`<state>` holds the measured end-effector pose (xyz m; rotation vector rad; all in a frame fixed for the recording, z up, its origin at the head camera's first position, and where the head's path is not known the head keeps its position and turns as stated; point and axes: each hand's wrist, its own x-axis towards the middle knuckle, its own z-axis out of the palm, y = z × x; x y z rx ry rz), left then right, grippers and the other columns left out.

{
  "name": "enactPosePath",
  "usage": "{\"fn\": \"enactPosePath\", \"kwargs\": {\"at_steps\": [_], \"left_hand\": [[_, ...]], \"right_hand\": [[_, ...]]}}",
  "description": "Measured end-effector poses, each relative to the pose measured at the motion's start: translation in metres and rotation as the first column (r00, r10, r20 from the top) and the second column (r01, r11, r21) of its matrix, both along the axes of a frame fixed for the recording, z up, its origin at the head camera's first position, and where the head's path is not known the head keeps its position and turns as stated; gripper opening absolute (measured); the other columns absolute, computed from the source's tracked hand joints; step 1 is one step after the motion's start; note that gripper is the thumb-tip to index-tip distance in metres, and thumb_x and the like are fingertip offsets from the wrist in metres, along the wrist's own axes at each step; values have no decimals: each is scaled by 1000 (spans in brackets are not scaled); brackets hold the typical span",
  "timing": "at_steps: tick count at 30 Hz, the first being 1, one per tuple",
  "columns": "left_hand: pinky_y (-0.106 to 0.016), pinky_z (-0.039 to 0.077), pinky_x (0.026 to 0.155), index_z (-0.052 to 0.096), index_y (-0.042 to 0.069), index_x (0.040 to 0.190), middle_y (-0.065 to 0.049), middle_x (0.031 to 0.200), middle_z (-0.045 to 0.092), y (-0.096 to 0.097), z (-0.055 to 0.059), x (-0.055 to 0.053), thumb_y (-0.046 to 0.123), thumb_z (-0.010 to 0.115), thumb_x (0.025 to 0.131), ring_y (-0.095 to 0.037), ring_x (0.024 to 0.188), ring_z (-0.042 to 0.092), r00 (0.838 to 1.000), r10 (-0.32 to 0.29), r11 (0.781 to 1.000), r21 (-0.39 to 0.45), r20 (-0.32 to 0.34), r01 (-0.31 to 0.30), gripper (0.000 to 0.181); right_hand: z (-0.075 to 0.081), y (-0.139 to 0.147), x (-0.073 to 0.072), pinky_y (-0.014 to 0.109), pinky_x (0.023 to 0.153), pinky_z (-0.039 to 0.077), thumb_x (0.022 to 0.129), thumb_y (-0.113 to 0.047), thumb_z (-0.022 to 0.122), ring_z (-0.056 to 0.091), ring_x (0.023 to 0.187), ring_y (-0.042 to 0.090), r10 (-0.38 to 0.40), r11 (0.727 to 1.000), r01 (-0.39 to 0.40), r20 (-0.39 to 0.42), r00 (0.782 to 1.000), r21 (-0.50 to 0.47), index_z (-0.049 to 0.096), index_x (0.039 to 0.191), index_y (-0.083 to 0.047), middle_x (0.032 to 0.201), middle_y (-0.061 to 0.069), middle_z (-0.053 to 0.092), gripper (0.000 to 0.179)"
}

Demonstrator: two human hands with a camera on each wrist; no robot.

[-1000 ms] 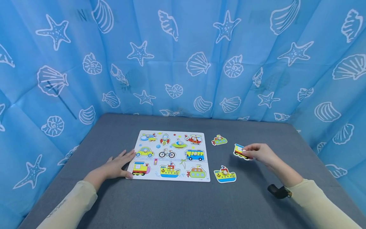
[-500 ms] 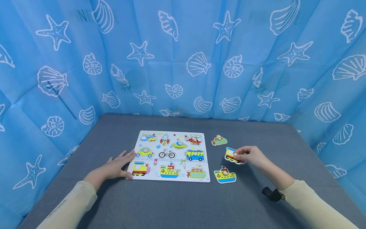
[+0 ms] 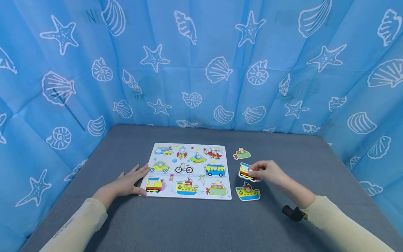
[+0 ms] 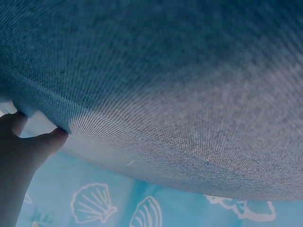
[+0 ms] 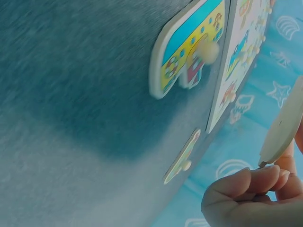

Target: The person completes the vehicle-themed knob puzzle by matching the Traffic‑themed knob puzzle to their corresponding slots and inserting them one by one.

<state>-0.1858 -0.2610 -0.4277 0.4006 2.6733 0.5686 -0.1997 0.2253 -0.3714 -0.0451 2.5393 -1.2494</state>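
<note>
In the head view my right hand (image 3: 267,171) pinches a train puzzle piece (image 3: 245,171), held above the table to the right of the white puzzle board (image 3: 189,175). Seen from the right wrist, that train piece (image 5: 284,127) shows its pale underside and edge above the fingers. My left hand (image 3: 127,182) rests at the board's left edge, fingers spread and thumb near the lower left corner. A ship piece (image 3: 248,192) lies just below the held train, its wooden knob up. Farther back lies a green submarine piece (image 3: 241,154).
On the board, knobs show on several pieces, such as the bus (image 3: 215,170) and helicopter (image 3: 214,153). Its bottom row has train, ship and submarine pictures without knobs. Grey cloth covers the table (image 3: 189,224); a blue shell-patterned curtain (image 3: 195,84) hangs behind and at the sides.
My right hand has carried the train piece leftward, closer to the board and just above the ship piece. The left hand and the board stay where they were.
</note>
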Motion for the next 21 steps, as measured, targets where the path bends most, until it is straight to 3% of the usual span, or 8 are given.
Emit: {"fn": "enactPosePath", "kwargs": {"at_steps": [21], "left_hand": [[-76,2,102,21,8,155,-17,160,15,1,1,-1,53,77,75,-47,144,4,1000,10,1000,-13,27,-10,107]], "right_hand": [[0,-45,4,34,66,47,89,-14,72,55,71,18,83,995,-83,1,997,-56,69,99,1,75,5,55,18]]}}
